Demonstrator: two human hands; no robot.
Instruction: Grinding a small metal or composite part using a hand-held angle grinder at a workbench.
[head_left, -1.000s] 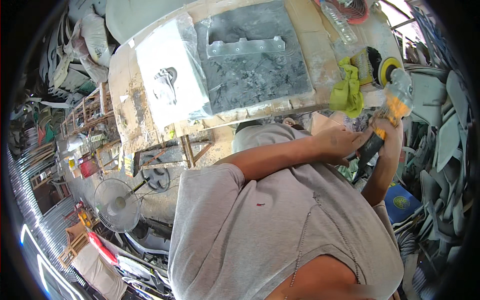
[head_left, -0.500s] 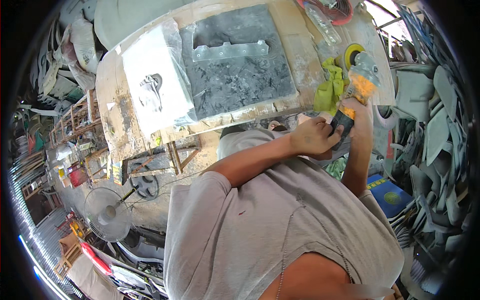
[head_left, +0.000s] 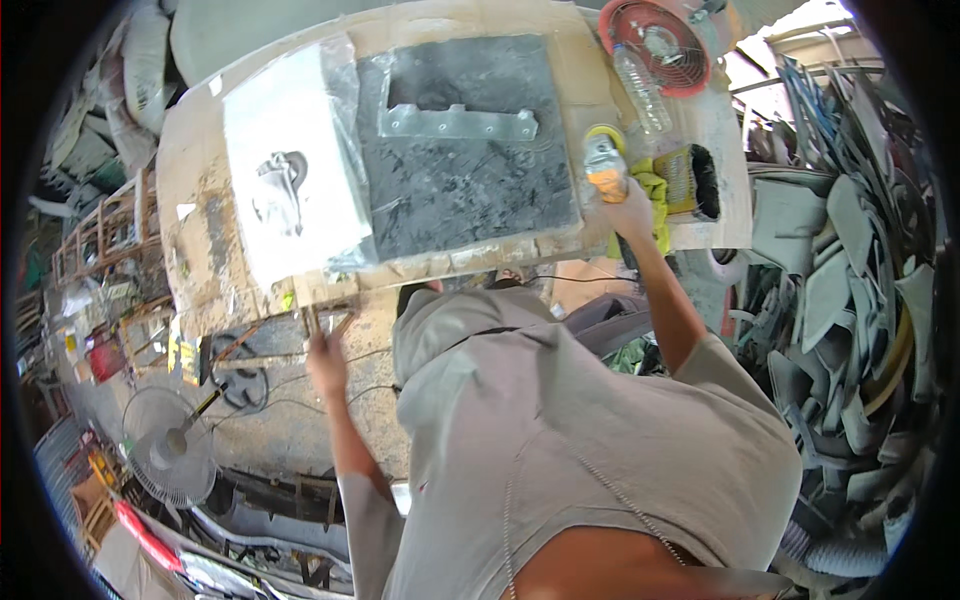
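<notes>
My right hand (head_left: 628,211) is closed around an angle grinder (head_left: 605,172) with an orange body, a metal head and a yellow disc. The tool is over the right side of the cardboard-covered table (head_left: 210,215), next to a crumpled yellow-green cloth (head_left: 652,196). My left hand (head_left: 325,366) is lowered beside the table's near edge at the left; its fingers are blurred. A long grey notched strip (head_left: 458,122) lies on the dark mat (head_left: 470,195), out of reach of both hands. Left of the mat, a small grey part (head_left: 283,190) rests on white plastic sheeting (head_left: 295,105).
A red round fan (head_left: 655,45) and a clear plastic bottle (head_left: 643,92) occupy the far right corner. Near them is a yellow mesh basket (head_left: 680,180). Stacked grey panels (head_left: 800,225) crowd the right. A standing fan (head_left: 170,445) is at lower left, with cables across the floor.
My left hand has left the grinder and swung down to the left. My right hand has carried the grinder leftward, near the mat's right edge. The view has shifted.
</notes>
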